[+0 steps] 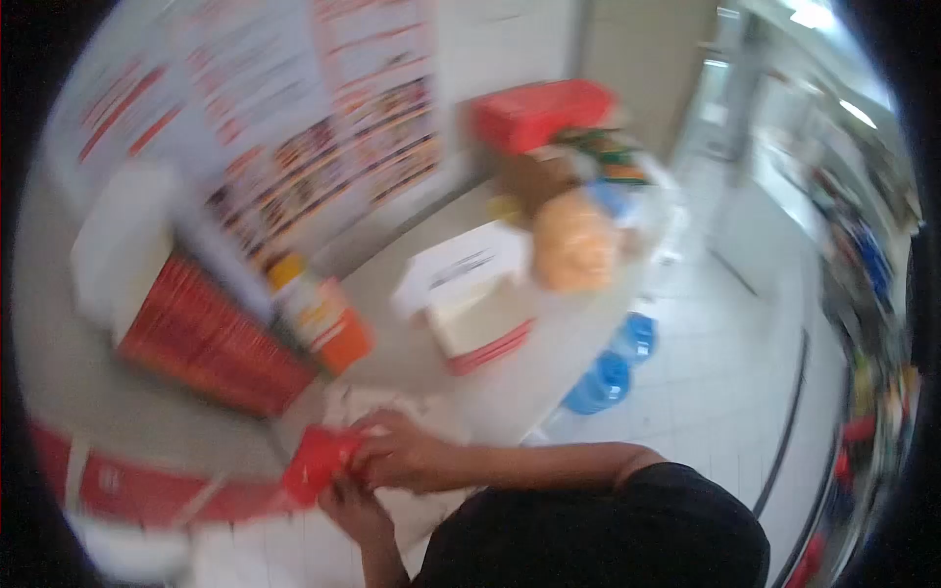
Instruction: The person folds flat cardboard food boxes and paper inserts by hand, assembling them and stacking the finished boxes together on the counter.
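Both of my hands meet at the lower middle of the view around a small red packet or folded piece of card (316, 463), too blurred to name closely. My right hand (404, 453) reaches in from the right and has its fingers closed on the red piece's near side. Below it, my left hand (355, 508) grips the lower edge of the same piece, fingers partly hidden. Just beyond lies a pale, printed sheet or wrapper (377, 400) on the counter (578, 328).
A dark-red printed box (211, 333) and an orange-labelled bottle (319, 314) stand at left. An open white carton (480, 318), an orange bag (573, 245) and a red box (539, 110) line the counter. Blue containers (603, 382) sit on the floor. Posters (333, 127) cover the wall.
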